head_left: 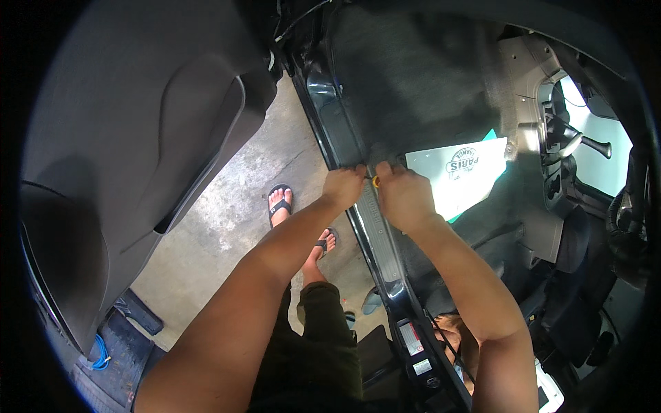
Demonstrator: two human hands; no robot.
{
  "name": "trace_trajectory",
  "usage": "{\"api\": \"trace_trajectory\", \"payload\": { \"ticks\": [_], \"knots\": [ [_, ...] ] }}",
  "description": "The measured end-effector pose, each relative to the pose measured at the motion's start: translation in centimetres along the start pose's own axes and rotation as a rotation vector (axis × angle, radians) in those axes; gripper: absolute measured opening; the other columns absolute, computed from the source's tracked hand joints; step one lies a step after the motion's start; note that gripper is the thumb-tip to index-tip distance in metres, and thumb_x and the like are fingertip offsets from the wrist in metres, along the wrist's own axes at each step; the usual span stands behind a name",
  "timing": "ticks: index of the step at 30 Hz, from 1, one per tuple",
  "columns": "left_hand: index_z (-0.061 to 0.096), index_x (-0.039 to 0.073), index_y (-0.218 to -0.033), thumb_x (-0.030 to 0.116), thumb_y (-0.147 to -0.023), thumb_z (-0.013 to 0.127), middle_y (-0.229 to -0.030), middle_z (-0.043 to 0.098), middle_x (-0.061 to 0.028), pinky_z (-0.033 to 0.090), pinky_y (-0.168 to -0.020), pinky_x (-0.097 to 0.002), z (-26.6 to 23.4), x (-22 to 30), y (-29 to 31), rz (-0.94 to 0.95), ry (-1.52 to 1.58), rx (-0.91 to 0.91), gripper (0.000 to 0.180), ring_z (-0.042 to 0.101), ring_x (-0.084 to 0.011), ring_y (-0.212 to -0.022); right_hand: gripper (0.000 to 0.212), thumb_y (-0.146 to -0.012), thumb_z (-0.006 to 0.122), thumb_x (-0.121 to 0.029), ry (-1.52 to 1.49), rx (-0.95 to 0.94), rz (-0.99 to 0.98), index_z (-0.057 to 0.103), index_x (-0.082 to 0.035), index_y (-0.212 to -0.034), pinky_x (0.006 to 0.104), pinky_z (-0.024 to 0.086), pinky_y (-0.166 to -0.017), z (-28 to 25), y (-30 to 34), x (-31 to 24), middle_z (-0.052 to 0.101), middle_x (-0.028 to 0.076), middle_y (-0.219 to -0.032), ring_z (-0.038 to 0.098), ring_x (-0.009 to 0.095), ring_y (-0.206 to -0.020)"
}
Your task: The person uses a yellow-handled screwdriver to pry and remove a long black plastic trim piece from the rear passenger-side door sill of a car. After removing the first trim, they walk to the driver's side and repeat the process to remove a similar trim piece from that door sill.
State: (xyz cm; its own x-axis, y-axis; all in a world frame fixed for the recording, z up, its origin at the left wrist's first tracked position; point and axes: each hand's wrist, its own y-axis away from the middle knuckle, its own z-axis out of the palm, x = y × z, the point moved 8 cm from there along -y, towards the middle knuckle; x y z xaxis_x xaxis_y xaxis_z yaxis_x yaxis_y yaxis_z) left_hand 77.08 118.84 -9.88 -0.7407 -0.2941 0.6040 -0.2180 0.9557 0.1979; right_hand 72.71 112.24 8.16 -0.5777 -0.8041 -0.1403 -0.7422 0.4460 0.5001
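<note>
Both of my arms reach forward to the grey sill trim point(375, 224) along the door opening of a vehicle. My left hand point(344, 186) is closed in a pinch at the sill's outer side; whatever its fingers hold is hidden. Close beside it, my right hand point(407, 196) is closed around a small yellow piece point(376, 182), of which only a bit shows between thumb and fingers. The fingertips of the two hands nearly meet over the trim. To the right of my right hand, a white paper floor mat point(454, 172) with dark print lies on the black carpet point(413, 82).
A dark door panel point(138, 131) stands swung out on the left. Another person point(451, 327) is partly visible low inside the vehicle, by my right forearm. A coiled blue cable point(101, 352) lies at lower left. My sandalled feet point(280, 203) stand on concrete floor point(227, 199).
</note>
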Motion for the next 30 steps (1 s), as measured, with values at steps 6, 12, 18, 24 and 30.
{"api": "trace_trajectory", "payload": {
  "ticks": [6, 12, 18, 24, 30],
  "knots": [
    [0.063, 0.005, -0.1, 0.015, -0.091, 0.063, -0.082, 0.075, -0.0188, 0.06, -0.07, -0.0478, 0.5, -0.3, 0.0, 0.025, -0.012, 0.017, 0.015, 0.076, -0.0362, -0.079, 0.046, -0.08, 0.068, 0.001, -0.029, 0.189, -0.283, 0.064, -0.004, -0.125, 0.0414, 0.058, -0.096, -0.4, 0.8, -2.0, 0.064, 0.011, -0.122, 0.059, 0.032, -0.118],
    [0.063, 0.004, -0.099, 0.016, -0.087, 0.064, -0.085, 0.075, -0.0189, 0.06, -0.073, -0.0486, 0.8, 0.1, 0.1, 0.162, 0.019, 0.045, 0.017, 0.076, -0.0369, -0.084, 0.055, -0.072, 0.069, 0.012, -0.157, 0.211, -0.32, 0.068, -0.006, -0.123, 0.0446, 0.056, -0.094, -0.6, 1.2, -2.9, 0.062, 0.011, -0.114, 0.059, 0.036, -0.11],
    [0.061, 0.003, -0.098, 0.024, -0.09, 0.064, -0.085, 0.073, -0.0195, 0.059, -0.073, -0.0491, -0.3, -0.4, 0.6, 0.132, 0.032, 0.06, 0.023, 0.075, -0.0376, -0.083, 0.044, -0.072, 0.066, 0.009, -0.243, 0.183, -0.33, 0.07, -0.001, -0.115, 0.0437, 0.058, -0.095, -2.1, 2.4, -3.0, 0.061, 0.013, -0.129, 0.057, 0.037, -0.114],
    [0.064, 0.007, -0.098, 0.021, -0.089, 0.062, -0.082, 0.072, -0.0181, 0.057, -0.072, -0.0513, -3.0, -4.8, 3.5, -0.033, 0.03, 0.048, 0.016, 0.072, -0.0393, -0.08, 0.035, -0.074, 0.065, 0.011, -0.399, 0.296, -0.304, 0.068, -0.004, -0.106, 0.0464, 0.053, -0.09, -5.5, 2.1, -2.2, 0.063, 0.015, -0.112, 0.058, 0.039, -0.109],
    [0.063, -0.001, -0.097, 0.023, -0.093, 0.056, -0.077, 0.068, -0.0196, 0.054, -0.073, -0.0467, -3.4, -8.5, 10.2, -0.239, 0.669, -0.063, 0.026, 0.071, -0.034, -0.079, 0.02, -0.087, 0.07, 0.005, -0.505, 0.476, -0.055, 0.065, -0.002, -0.105, 0.0476, 0.057, -0.082, -6.6, -3.0, 0.6, 0.063, 0.017, -0.109, 0.067, 0.041, -0.097]
  ]
}}
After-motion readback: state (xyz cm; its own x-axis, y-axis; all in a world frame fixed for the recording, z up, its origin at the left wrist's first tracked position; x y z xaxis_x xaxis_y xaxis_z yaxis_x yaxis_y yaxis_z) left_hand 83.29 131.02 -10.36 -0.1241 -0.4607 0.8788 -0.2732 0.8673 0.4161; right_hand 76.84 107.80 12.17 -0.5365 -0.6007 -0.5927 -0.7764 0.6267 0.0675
